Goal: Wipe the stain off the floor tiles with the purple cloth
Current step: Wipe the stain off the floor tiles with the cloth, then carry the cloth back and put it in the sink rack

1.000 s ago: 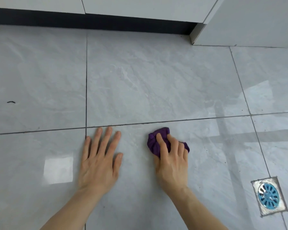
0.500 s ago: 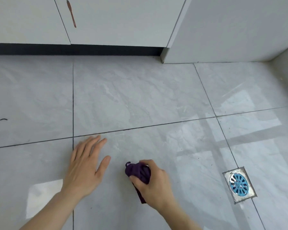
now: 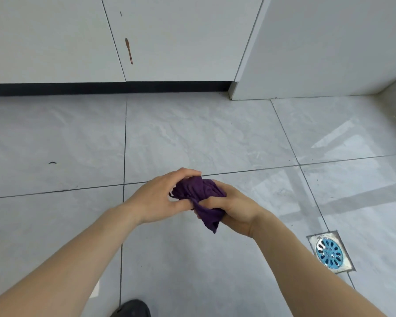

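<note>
Purple cloth (image 3: 200,197), a soft, thin fabric bunched into a creased wad with one loose corner hanging below, held above the floor tiles (image 3: 192,138) between both hands and touching no surface. Right hand (image 3: 232,208) is clenched around the lower right of the wad, thumb pressed across the fabric; left hand (image 3: 162,197) curls over its upper left, fingers closed on the folds. The two hands meet on the cloth, a grip that suggests it is being regathered or refolded to present a fresh face, though this is a judgement. The tiles are glossy pale grey with faint marbling, divided by thin dark grout lines, and reflect bright window patches at the right. No distinct stain is visible beneath the hands; a small dark mark (image 3: 52,162) lies well apart on the left tile. A square metal floor drain (image 3: 329,251) with a blue slotted insert sits to the right. Behind, smooth white cabinet doors (image 3: 181,42) carry a reddish-brown drip streak (image 3: 129,51) above a black plinth (image 3: 101,86).
</note>
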`<state>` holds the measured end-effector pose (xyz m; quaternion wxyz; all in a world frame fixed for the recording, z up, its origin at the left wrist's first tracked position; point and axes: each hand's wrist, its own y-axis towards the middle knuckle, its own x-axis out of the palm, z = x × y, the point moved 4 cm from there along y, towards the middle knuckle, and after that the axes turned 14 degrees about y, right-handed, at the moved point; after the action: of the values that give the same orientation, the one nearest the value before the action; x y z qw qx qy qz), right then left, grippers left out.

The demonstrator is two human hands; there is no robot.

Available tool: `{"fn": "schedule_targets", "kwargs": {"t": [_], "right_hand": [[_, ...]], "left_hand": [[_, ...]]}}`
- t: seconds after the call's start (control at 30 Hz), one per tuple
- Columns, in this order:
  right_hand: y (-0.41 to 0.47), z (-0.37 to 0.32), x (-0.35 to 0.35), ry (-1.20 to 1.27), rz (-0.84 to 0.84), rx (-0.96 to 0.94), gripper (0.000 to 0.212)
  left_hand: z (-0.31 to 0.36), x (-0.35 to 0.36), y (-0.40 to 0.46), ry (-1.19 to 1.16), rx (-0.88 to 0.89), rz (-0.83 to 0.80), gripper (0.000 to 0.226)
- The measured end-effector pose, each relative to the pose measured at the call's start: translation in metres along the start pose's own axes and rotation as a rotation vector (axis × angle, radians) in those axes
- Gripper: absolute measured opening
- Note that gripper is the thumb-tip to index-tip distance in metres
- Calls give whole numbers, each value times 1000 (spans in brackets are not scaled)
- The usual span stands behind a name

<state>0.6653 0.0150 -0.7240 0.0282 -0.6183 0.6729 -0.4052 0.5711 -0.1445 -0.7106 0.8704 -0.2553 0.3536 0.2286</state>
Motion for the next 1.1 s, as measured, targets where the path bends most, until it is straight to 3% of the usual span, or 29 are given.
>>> {"fn": "schedule_targets", "kwargs": {"t": [0.13,0.2,0.3,0.53,0.67,1.1], "right_hand": [[-4,-18,6,-129,51,-83,55],[-6,-26,6,-185,106,-96,53],[-8,-40,12,-356,132,-144,45],[-18,-72,25,-912,232,-355,29],[-25,-81,32,-994,271,-387,24],[-75,-169,87,-1185,416,-359,19]], "left_hand": [[7,-17,-11,-356,-66,-133,60],[7,-27,-16,-377,-99,-105,55],[10,-40,-18,-248,-139,24,46],[15,-65,-26,123,-214,149,41],[20,-82,-33,357,-216,172,33],[85,-174,-47,480,-231,168,30]]}}
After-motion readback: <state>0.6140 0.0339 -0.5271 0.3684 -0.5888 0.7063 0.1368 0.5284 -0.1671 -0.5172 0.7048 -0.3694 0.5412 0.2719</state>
